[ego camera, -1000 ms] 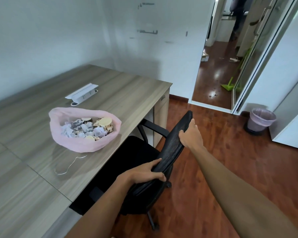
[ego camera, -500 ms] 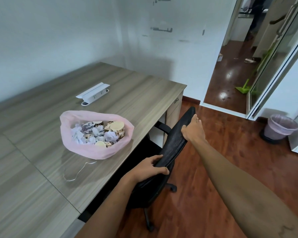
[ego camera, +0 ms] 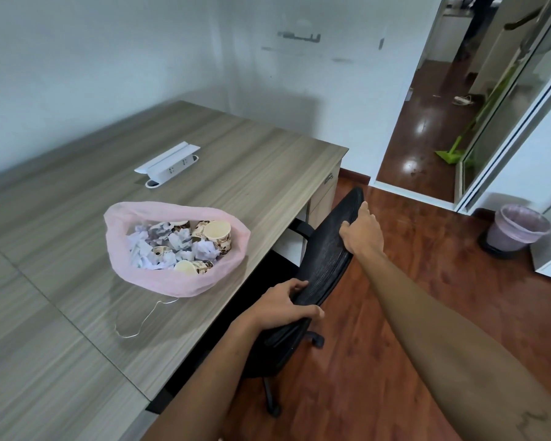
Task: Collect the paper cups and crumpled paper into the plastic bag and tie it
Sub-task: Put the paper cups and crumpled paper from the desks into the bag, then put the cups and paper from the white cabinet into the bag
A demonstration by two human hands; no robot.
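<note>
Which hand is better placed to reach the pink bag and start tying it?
Left, probably. The left hand grips the chair back at its near end, closest to the open pink bag on the desk. The right hand holds the chair's far end, farther from the bag.

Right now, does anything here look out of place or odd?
Nothing is spilled or broken. The pink plastic bag sits open and untied on the desk, full of paper cups and crumpled paper. Both hands, left and right, grip the black chair back instead.
</note>
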